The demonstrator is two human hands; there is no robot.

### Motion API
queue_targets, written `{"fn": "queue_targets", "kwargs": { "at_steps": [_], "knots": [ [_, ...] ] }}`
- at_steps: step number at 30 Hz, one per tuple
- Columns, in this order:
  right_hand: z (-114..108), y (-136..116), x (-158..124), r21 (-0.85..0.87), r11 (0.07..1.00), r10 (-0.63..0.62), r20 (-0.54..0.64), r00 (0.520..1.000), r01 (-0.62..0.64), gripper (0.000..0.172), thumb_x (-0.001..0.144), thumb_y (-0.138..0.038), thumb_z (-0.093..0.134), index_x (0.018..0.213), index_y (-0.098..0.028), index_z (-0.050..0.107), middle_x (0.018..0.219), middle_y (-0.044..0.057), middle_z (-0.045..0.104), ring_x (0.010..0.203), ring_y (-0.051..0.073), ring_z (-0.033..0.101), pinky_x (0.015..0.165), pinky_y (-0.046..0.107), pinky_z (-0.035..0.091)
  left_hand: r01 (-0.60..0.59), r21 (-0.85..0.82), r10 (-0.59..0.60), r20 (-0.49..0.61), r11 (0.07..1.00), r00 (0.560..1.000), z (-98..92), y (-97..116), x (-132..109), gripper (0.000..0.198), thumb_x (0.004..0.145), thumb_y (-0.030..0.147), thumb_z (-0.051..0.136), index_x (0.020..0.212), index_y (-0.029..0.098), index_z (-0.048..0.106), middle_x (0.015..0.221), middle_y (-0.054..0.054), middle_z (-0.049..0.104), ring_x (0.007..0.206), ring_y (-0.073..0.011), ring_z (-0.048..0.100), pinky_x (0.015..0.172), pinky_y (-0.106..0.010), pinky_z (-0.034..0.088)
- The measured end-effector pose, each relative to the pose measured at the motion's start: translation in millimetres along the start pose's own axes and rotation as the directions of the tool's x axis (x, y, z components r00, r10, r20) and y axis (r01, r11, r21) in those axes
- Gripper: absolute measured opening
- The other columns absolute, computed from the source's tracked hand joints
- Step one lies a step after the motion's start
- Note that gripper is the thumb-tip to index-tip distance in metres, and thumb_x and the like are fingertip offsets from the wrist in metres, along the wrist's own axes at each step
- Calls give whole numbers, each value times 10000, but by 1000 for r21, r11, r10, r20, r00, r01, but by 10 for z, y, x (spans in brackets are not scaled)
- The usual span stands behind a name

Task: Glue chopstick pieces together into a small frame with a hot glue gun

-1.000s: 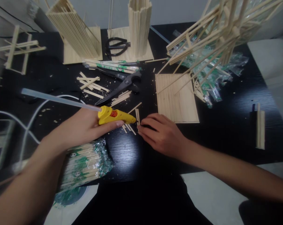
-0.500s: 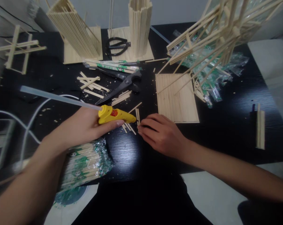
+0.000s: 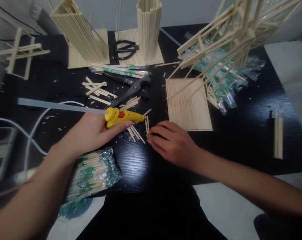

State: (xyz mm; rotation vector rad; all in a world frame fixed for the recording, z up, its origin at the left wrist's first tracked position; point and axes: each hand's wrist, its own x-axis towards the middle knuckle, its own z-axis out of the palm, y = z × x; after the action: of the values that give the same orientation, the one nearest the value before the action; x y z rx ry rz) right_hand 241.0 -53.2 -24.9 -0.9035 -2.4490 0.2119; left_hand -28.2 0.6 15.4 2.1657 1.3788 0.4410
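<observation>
My left hand [image 3: 98,131] is wrapped round a yellow hot glue gun [image 3: 124,116], with a long glue stick [image 3: 56,104] jutting from its back end. The gun's nozzle is at the upper end of two short wooden sticks [image 3: 147,124] standing close together on the black table. Fingertips of my right hand [image 3: 169,140] are pinched on the lower end of those sticks. Between the hands, several loose cut sticks [image 3: 136,133] lie under the gun. A plastic pack of wooden sticks [image 3: 93,173] rests below my left wrist.
Black scissors [image 3: 134,88] lie beyond the gun among stick offcuts [image 3: 97,88]. A flat stick panel [image 3: 188,106] is right of centre, below a stick frame [image 3: 231,36]. Two stick towers [image 3: 149,30] stand at the back. A white cable [image 3: 28,140] loops at left.
My left hand has shifted the glue gun slightly up and away, its nozzle moving from the sticks' middle toward their far end. The right hand has stayed in place.
</observation>
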Motion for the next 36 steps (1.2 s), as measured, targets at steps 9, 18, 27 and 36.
{"fn": "queue_targets", "kwargs": {
  "at_steps": [9,18,27,36],
  "knots": [
    [5,11,-4,10,1000,2,3,1000,-2,143,995,-136,617,951,-134,753,1038,101,747,998,241,633,843,381,587,148,97,-131,-167,984,977,-99,26,26,335,965,517,627,1028,190,662,886,-2,706,747,-158,628,706,-284,453],
    [27,4,-5,45,998,51,-2,999,-51,158,993,-146,614,991,-121,770,1118,155,714,1012,254,650,874,413,599,93,247,-55,-156,964,986,-112,-155,124,403,821,225,591,1212,129,618,1147,-122,644,1015,-253,620,917,-389,519],
    [47,22,-5,68,996,56,-21,998,-54,159,989,-156,617,994,-133,774,1104,151,710,1002,247,637,872,423,597,78,309,-14,-207,948,978,-30,-205,255,459,792,257,582,1237,164,645,1186,-150,666,1110,-348,626,989,-513,506],
    [42,36,23,104,993,61,-23,998,-59,137,992,-178,627,983,-147,760,1047,123,716,1000,245,641,871,414,588,-335,442,420,-106,832,901,168,237,12,215,922,220,598,1105,211,710,1213,-100,729,1223,-330,612,1119,-568,384]
  ]
}}
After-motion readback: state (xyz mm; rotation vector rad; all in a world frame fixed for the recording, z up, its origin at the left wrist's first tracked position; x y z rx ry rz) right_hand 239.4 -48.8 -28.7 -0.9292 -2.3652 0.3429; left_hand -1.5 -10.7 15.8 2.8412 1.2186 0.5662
